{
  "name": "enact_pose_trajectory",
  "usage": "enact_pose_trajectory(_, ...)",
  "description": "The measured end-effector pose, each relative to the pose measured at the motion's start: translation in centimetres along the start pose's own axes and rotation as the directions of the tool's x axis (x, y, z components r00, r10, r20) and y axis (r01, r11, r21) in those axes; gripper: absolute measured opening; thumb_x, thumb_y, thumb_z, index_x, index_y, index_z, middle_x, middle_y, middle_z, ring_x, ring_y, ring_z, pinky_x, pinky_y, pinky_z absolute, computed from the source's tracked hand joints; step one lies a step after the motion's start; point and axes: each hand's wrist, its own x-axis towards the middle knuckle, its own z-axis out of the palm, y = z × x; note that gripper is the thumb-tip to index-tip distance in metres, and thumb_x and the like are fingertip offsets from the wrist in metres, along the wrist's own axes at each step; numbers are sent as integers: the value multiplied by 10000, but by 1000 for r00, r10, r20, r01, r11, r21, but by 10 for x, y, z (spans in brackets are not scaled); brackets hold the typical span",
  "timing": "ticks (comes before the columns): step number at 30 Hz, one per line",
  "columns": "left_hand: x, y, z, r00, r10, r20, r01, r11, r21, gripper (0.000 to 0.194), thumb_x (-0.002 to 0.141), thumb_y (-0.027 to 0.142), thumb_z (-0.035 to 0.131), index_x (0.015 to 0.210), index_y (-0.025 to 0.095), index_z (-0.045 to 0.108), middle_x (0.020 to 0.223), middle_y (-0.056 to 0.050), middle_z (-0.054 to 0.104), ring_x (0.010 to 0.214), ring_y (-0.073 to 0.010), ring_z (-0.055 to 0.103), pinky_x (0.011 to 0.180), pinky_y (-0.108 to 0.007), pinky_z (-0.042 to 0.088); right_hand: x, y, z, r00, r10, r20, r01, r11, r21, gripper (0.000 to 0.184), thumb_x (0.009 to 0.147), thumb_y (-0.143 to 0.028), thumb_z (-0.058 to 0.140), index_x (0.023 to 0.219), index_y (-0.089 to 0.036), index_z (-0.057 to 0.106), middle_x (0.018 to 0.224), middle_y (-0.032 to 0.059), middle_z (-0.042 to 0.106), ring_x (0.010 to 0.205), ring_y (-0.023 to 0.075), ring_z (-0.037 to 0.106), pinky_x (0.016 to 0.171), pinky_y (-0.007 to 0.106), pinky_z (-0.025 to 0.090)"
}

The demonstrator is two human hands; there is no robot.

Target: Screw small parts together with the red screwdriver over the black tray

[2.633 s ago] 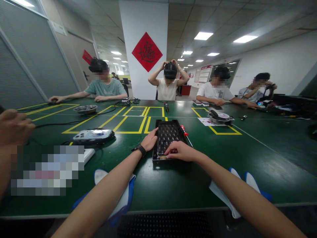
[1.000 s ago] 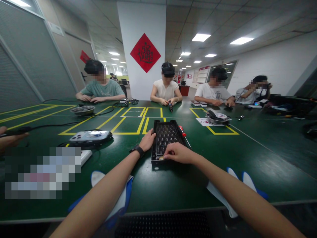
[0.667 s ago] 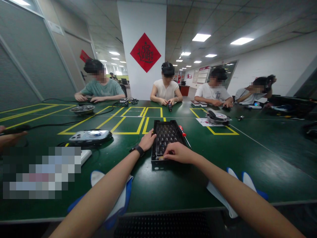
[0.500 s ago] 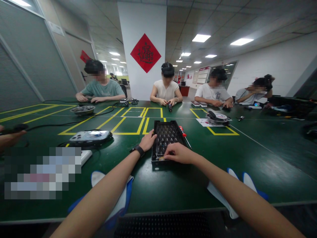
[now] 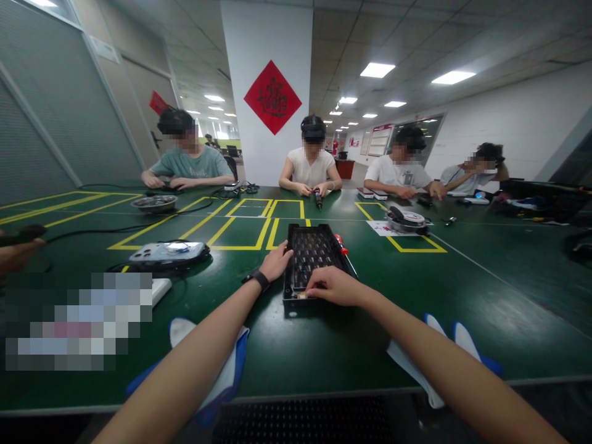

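In front of me on the green table lies an open black rectangular box (image 5: 317, 250), with rows of small glinting parts inside. My left hand (image 5: 276, 262) grips its left wall, the thumb and fingers at the rim. Over the near end of the box, my right hand (image 5: 330, 285) is closed, its thumb and fingertips pinched together. They touch the spot where a small pale yellowish piece (image 5: 302, 295) sits in the near-left corner. Whatever is between those fingertips is too small to make out. A screwdriver (image 5: 343, 249) with a red handle lies along the box's right side.
White-and-blue gloves (image 5: 231, 364) lie under my left forearm, and another glove pair (image 5: 416, 364) under my right. A phone (image 5: 169, 253) on a black device and a metal bowl (image 5: 155, 203) are to the left. Co-workers (image 5: 311, 166) sit across the table (image 5: 504, 296).
My hands and the box stay almost in place. A bit more of the pale piece shows by my right fingertips. Across the table at right, a co-worker's hand has reached forward.
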Motion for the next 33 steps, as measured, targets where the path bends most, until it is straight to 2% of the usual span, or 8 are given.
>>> enact_pose_trajectory(8,0,0,1,1000,-4,11,4,998,59,552,833,461,302,1300,168,331,1334,-97,381,1214,-210,368,997,-340,271,1,-1,2,999,13,-47,-10,998,67,208,746,-318,579,856,-156,649,812,37,620,721,117,541,669,233,401)
enact_pose_trajectory(11,0,0,1,1000,-9,13,8,998,68,555,834,459,301,1305,168,325,1335,-93,381,1213,-210,368,995,-335,274,0,0,1,999,17,-30,-15,996,85,207,750,-321,574,854,-161,655,818,35,627,740,119,549,694,238,402)
enact_pose_trajectory(29,-1,3,-1,1000,-8,14,7,998,64,545,832,445,317,1301,167,332,1338,-94,376,1212,-214,369,994,-342,275,0,1,0,1000,-25,10,25,999,-35,213,790,-307,527,868,-170,670,805,53,621,739,123,543,681,242,385)
enact_pose_trajectory(33,-1,3,-2,1000,-7,14,6,998,61,537,830,444,323,1294,173,343,1332,-95,385,1208,-213,376,990,-340,280,0,2,1,1000,-17,-21,16,999,-29,210,777,-322,543,848,-170,669,800,49,623,735,125,545,680,242,385)
